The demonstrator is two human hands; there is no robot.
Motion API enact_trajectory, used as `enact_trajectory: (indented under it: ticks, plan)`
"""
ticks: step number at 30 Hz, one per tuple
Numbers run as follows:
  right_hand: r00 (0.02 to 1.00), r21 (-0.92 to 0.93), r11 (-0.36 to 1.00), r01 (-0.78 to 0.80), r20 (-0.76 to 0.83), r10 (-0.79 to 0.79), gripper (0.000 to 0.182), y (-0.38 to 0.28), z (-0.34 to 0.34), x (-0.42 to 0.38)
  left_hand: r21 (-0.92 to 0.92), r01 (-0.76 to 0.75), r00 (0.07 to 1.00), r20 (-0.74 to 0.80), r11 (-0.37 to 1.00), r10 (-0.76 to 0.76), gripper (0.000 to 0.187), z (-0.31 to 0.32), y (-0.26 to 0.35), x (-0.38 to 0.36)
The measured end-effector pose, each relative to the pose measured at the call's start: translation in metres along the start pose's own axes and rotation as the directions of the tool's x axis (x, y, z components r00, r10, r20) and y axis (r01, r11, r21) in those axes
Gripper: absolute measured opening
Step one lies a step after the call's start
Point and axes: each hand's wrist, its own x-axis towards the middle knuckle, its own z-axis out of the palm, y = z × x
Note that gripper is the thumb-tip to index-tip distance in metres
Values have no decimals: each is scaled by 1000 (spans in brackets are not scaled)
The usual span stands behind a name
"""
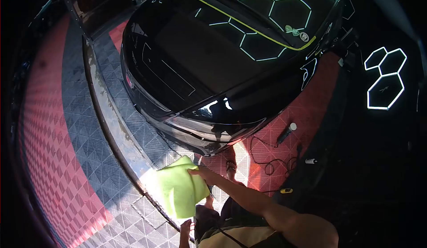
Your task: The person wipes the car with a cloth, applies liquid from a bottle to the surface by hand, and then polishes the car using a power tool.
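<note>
A bright yellow-green cloth (180,188) hangs spread out in front of my body, just short of the black car (200,61). My right hand (201,174) pinches the cloth near its upper right edge, with the arm reaching in from the lower right. Below the cloth's bottom edge is my left hand (186,226), its fingers pointing up and partly curled close to the cloth; whether they grip anything is too small to tell.
A metal floor strip (118,123) curves along the left of the car. On the red tiles at right lie a dark tool (284,134) with a cable, a small white bottle (311,161) and a yellow object (286,190). My feet stand beneath the cloth and arm.
</note>
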Motion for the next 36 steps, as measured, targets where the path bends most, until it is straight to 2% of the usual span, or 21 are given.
enact_trajectory:
  ticks: [2, 3, 4, 6, 8, 9, 10, 13, 14, 16, 18, 20, 22, 23, 24, 27, 28, 29, 30, 32, 36]
  plan:
    - [999, 356, 934, 45, -43, -32, 55, 2, -17, -66, 4, -21, 999, 40, 1000, 21, 24, -5, -7, 7]
    - [993, 479, 870, 119, -67, -99, 55, 1, -37, -93, 27, -22, 998, -58, 999, 23, 19, 5, 2, -2]
    - [982, 597, 781, 186, -96, -160, 55, -2, -57, -119, -149, -16, 998, 57, 989, 25, 20, -4, 5, -1]
    - [883, 725, 573, 383, -106, -456, 58, -33, -90, -168, -135, 48, 993, 112, 990, -33, 32, -13, 6, 10]
    - [759, 623, 474, 623, -332, -561, 58, -76, -122, -209, -65, 49, 996, 75, 997, -44, 38, -6, 28, -4]
    - [654, 438, 485, 757, -529, -542, 59, -93, -148, -224, -6, 65, 997, 29, 998, -65, 43, 0, 42, -19]
    - [573, 358, 454, 816, -609, -548, 58, -121, -161, -241, -69, 101, 987, 134, 993, -91, 47, -6, 36, -4]
    - [408, 109, 472, 875, -692, -596, 56, -190, -226, -272, -189, 193, 925, 363, 963, -114, 61, -11, 28, 21]
    - [376, 49, 497, 866, -720, -584, 52, -214, -245, -276, -34, 32, 966, 259, 999, -22, 64, -7, 16, 39]
    - [264, -216, 585, 782, -735, -624, 50, -256, -287, -268, 37, 134, 989, 63, 990, -137, 65, 15, 41, 9]
    - [196, -457, 688, 564, -735, -649, 47, -286, -337, -239, 117, 102, 992, 66, 988, -110, 64, 21, 47, 8]
    - [69, -741, 646, 183, -646, -760, 47, -304, -381, -185, 200, 106, 994, -55, 974, -97, 56, 64, 106, -54]
    - [-128, -679, 693, -244, -685, -717, 50, -311, -349, -120, 172, 60, 998, -46, 983, -53, 56, 74, 111, -66]
    - [-112, -725, 470, -503, -485, -867, 59, -298, -324, -91, 164, 49, 998, -47, 985, -42, 56, 79, 112, -67]
    - [-37, -767, 387, -512, -431, -902, 63, -281, -290, -63, 172, 44, 998, -43, 984, -38, 55, 85, 115, -66]
    - [586, -976, 66, -208, -179, -790, 61, -208, -166, -29, 191, 48, 999, -32, 980, -43, 55, 108, 132, -65]
    - [783, -988, 110, 104, 13, -622, 53, -188, -142, -28, 192, 52, 998, -30, 980, -47, 55, 113, 137, -66]
    - [854, -835, 396, 383, 156, -497, 41, -143, -136, 8, 199, 52, 998, -30, 979, -47, 54, 118, 140, -68]
    - [918, -794, 462, 394, 317, -237, 37, -142, -119, 0, 207, 50, 999, -26, 977, -46, 54, 123, 143, -68]
    - [892, -656, 624, 425, 421, -164, 38, -145, -96, -32, 223, 46, 999, -24, 974, -41, 54, 130, 147, -68]
    - [898, -388, 816, 429, 278, -340, 43, -212, -108, -102, 248, 25, 1000, -2, 968, -25, 53, 142, 157, -67]
